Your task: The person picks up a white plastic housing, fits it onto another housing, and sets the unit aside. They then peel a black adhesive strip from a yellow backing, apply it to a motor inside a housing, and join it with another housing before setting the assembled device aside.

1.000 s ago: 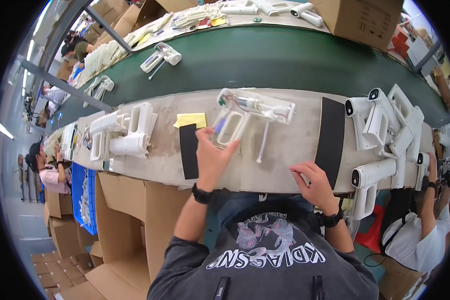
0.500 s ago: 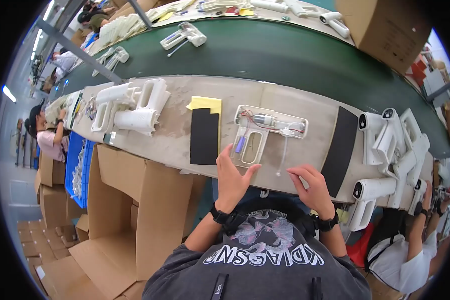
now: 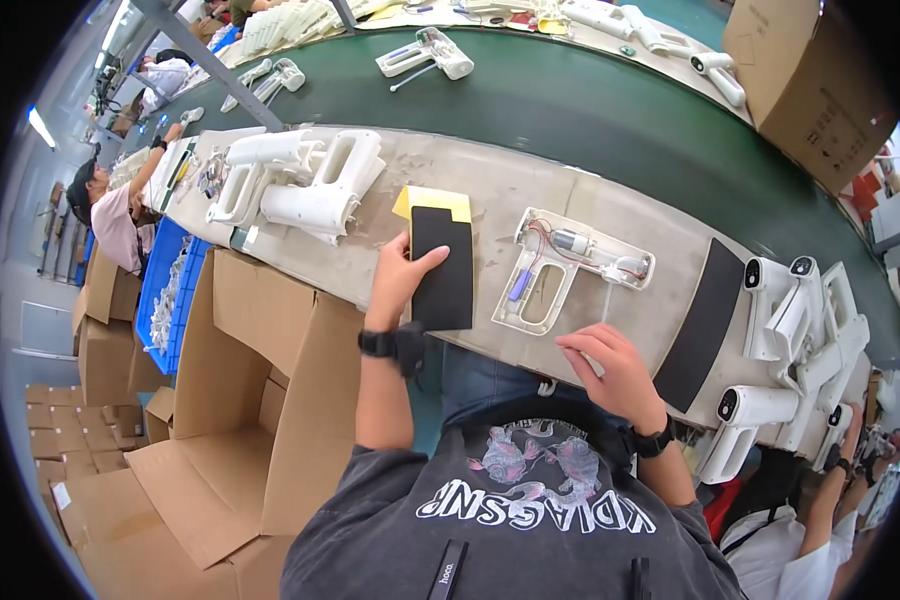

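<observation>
My left hand [image 3: 398, 282] is at the left edge of a black foam sheet [image 3: 444, 285]. Its thumb lies over the sheet and its fingers are at the edge, partly hidden. Yellow backing [image 3: 438, 202] sticks out at the sheet's far end. Right of it, an open white plastic handheld-device housing half [image 3: 542, 297] lies on the bench, with a small motor, red wires and a purple cylindrical part inside. A thin white stem points from it toward me. My right hand [image 3: 615, 372] hovers near that stem, thumb apart from the fingers and nothing visible between them.
Another black sheet [image 3: 702, 325] lies right, before several assembled white devices [image 3: 815, 330]. White housings [image 3: 315, 185] stand left on the bench [image 3: 500, 180]. Beyond runs a green conveyor [image 3: 550, 110] carrying more housings. An open cardboard box [image 3: 315, 420] and blue bin [image 3: 174, 300] are lower left; co-workers sit either side.
My left hand has left the near side of the white housing and moved left onto the black foam sheet. My right hand's fingers have parted. The whole view has shifted somewhat.
</observation>
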Available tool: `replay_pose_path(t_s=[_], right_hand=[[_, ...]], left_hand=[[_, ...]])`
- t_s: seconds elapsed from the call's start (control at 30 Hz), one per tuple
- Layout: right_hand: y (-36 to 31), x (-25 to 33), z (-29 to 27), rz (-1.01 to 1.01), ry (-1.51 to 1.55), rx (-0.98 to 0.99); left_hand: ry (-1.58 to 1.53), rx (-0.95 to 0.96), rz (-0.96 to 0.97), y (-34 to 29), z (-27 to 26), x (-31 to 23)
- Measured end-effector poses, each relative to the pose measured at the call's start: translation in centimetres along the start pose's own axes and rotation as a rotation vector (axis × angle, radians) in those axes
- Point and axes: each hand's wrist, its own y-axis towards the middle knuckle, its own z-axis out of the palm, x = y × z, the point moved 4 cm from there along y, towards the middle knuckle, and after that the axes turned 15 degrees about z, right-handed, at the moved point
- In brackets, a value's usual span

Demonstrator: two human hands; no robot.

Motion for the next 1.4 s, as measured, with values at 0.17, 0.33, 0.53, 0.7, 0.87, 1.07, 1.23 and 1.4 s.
replay_pose_path(t_s=[0.17,0.33,0.53,0.7,0.87,1.07,1.23,1.4], right_hand=[[2.7,2.4,0.6,-0.135,0.068,0.009],[4.4,3.8,3.3,-0.151,0.135,0.048],[3.6,1.4,4.7,0.128,0.511,0.517],[3.9,1.4,3.0,0.129,0.361,0.448],[7.5,-1.3,0.2,0.050,0.115,0.083],[10.8,-5.6,-1.7,0.050,-0.250,-0.245],[11.7,-6.0,-1.1,0.031,-0.303,-0.213],[12.2,-6.8,-1.0,0.022,-0.350,-0.217]], left_hand=[[-0.322,0.151,-0.066,-7.4,1.8,-5.5],[-0.153,0.355,0.031,-12.3,3.5,-6.8],[0.021,0.526,0.155,-13.5,3.7,-7.8],[0.096,0.591,0.273,-12.6,4.7,-8.1],[-0.023,0.496,0.293,-11.3,5.0,-8.2],[-0.219,0.364,0.108,-12.0,3.9,-5.5],[-0.293,0.350,0.014,-12.5,4.0,-4.8],[-0.336,0.360,-0.008,-12.4,4.8,-4.4]])
